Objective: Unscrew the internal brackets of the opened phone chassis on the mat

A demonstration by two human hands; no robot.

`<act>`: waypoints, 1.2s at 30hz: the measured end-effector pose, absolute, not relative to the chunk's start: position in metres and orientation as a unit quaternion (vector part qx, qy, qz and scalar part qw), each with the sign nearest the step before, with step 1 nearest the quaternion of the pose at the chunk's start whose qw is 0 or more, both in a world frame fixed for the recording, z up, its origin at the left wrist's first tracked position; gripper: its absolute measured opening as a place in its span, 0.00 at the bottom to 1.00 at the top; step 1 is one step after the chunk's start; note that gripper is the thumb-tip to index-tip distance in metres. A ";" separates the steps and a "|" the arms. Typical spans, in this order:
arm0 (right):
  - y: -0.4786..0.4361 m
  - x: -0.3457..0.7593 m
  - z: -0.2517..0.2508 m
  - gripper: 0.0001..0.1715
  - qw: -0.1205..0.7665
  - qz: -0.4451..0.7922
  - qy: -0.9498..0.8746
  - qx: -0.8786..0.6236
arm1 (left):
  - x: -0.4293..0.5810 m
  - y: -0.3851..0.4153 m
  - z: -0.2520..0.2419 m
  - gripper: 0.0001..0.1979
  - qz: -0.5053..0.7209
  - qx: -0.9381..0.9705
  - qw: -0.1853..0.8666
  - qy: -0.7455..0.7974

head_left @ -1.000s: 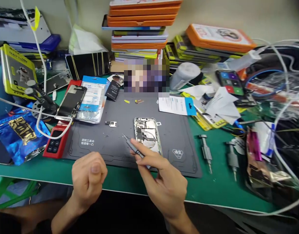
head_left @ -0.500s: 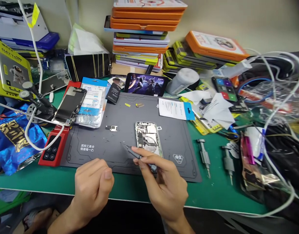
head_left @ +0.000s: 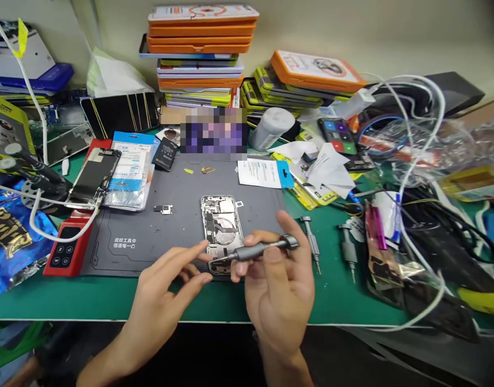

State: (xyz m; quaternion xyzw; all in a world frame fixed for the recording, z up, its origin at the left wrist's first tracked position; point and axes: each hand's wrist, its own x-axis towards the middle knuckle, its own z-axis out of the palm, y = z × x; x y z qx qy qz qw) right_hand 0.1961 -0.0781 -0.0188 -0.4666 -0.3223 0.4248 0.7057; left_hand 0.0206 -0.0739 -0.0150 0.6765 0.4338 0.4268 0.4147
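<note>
My right hand (head_left: 277, 279) holds a grey screwdriver (head_left: 258, 250) between thumb and fingers, its thin tip pointing left. My left hand (head_left: 170, 290) is open beside that tip, thumb and fingers apart with nothing between them. Under the screwdriver lies an opened phone body (head_left: 220, 215), its inner parts bare; its lower end is partly covered by my fingers. Left of the phone, a small metal phone part (head_left: 165, 209) rests on the dark grey work mat (head_left: 182, 188). A small SIM tray (head_left: 239, 204) lies against the phone's upper right side.
Two more screwdrivers, one (head_left: 310, 244) close to the mat and another (head_left: 348, 252) further right, lie on the green table. A red device (head_left: 67, 244) and a detached screen (head_left: 94, 174) flank the mat's left. Stacked orange boxes (head_left: 202, 35) stand behind; white cables (head_left: 408, 177) loop at right.
My left hand has opened from a fist and moved right, near the screwdriver tip. My right hand has turned palm up with the screwdriver. The view has shifted right.
</note>
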 end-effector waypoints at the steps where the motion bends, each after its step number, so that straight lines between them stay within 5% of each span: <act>1: -0.078 0.197 -0.018 0.23 0.697 0.443 -0.321 -0.464 | 0.023 -0.074 -0.015 0.20 0.430 0.674 0.419 0.430; 6: -0.081 0.200 -0.017 0.32 0.672 0.468 -0.333 -0.467 | 0.024 -0.078 -0.014 0.14 0.462 0.650 0.416 0.438; 36: -0.081 0.201 -0.015 0.26 0.647 0.539 -0.326 -0.429 | 0.021 -0.086 -0.018 0.11 0.478 0.632 0.426 0.437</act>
